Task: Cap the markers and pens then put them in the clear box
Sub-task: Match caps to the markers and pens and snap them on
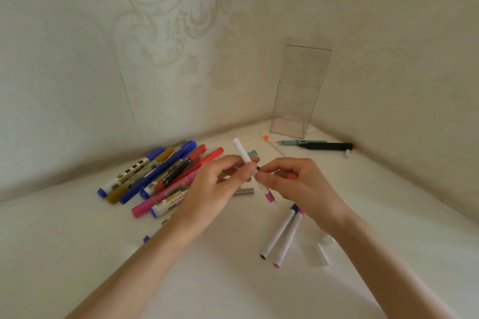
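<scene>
The left hand [220,184] and the right hand [298,184] meet above the tabletop [233,287], and both pinch the same white marker [243,153] between thumb and fingertips. The marker is tilted, with its white end pointing up and away and its pink-banded end pointing down toward the tabletop. The left hand grips the barrel near the middle. The right hand grips just below that, with its remaining fingers curled. The clear box [298,90] stands upright in the far corner against the wall, well apart from both hands. A pile of markers [160,176] in blue, gold, red and pink lies to the left, and the left hand covers part of it. Two white markers [283,234] lie side by side, touching, near the right forearm, with small white caps [321,254] just beside them. A teal pen [300,142] and a black pen [326,146] lie near the foot of the box.
</scene>
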Demonstrator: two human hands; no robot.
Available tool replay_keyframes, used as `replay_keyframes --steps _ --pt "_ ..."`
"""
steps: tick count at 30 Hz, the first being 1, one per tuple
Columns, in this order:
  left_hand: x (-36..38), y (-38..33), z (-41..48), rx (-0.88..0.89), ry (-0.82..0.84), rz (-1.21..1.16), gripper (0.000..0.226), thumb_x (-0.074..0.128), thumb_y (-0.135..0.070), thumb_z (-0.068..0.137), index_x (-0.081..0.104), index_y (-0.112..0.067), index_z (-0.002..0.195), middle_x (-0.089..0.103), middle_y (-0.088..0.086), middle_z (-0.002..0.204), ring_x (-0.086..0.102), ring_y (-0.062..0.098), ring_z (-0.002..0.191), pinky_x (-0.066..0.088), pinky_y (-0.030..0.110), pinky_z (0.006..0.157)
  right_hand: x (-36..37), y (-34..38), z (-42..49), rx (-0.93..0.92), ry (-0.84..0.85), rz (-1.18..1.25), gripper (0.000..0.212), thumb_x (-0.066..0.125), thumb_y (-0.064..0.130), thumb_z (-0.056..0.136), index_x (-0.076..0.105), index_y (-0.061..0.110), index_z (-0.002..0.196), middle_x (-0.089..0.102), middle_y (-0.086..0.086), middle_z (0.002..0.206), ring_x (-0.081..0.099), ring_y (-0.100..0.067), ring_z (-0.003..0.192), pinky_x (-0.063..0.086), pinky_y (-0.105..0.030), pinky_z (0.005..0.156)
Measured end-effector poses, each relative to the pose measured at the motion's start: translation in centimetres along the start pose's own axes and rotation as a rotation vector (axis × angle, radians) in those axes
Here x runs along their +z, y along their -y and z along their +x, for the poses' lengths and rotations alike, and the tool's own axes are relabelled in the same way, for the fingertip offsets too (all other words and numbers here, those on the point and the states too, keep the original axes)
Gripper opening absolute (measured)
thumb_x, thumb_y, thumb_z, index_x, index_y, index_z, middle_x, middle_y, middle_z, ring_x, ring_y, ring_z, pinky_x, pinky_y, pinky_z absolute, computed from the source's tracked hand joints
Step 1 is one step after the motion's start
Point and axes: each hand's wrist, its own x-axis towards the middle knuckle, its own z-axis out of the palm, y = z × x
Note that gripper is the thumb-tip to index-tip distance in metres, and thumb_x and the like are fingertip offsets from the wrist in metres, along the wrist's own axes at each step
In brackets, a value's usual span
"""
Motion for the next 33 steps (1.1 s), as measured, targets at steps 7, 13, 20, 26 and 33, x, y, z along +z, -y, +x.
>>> replay_keyframes --steps 7,13,20,26,33 --pt "0.1 0.5 0.3 -0.176 -0.047 -0.183 0.019 0.047 -0.023 0.093 0.062 -0.012 0.094 0.073 0.001 0.080 0.071 0.016 0.079 0.056 0.025 0.075 -0.9 -0.9 0.6 0.021 -0.089 -0.025 0.005 0.069 0.025 0.081 0.073 0.023 0.079 0.036 0.000 0.057 0.031 -0.013 0.055 0.028 -0.022 0.053" --pt "-0.9 0.7 0.6 -0.235 -0.103 -0.218 0.019 0.046 -0.023 0.094 0.063 -0.013 0.094 0.065 -0.004 0.065 0.064 0.010 0.066 0.056 0.026 0.066 -3.3 -0.9 0.6 0.015 -0.197 0.129 0.014 0.053 0.016 0.091 0.065 0.010 0.091 0.041 -0.001 0.063 0.037 -0.012 0.057 0.033 -0.024 0.057" --pt "-1.5 1.4 1.0 -0.260 -0.213 -0.341 0.032 0.062 -0.025 0.081 0.062 -0.004 0.105 0.074 0.004 0.091 0.070 0.013 0.085 0.055 0.017 0.066 -9.7 -4.0 0.9 0.145 -0.518 -0.385 0.013 0.057 0.021 0.089 0.063 0.016 0.078 0.044 0.003 0.058 0.040 -0.015 0.054 0.030 -0.027 0.051" --pt "-1.2 1.4 1.5 -0.241 -0.299 -0.393 0.025 0.065 -0.034 0.069 0.064 -0.014 0.083 0.066 0.005 0.076 0.058 0.005 0.053 0.048 0.014 0.048 -13.2 -7.9 3.3 0.423 -0.639 -0.609 0.031 0.054 0.037 0.089 0.066 0.009 0.092 0.059 -0.005 0.080 0.056 -0.027 0.077 0.038 -0.028 0.064" --pt "-1.7 1.3 1.3 -0.269 -0.244 -0.436 0.026 0.066 -0.026 0.069 0.068 -0.009 0.089 0.073 0.002 0.069 0.069 0.013 0.061 0.054 0.018 0.052 -12.1 -9.7 8.0 0.474 -0.634 -0.839 0.032 0.052 0.034 0.091 0.059 0.007 0.107 0.064 -0.014 0.108 0.060 -0.034 0.101 0.046 -0.036 0.076"
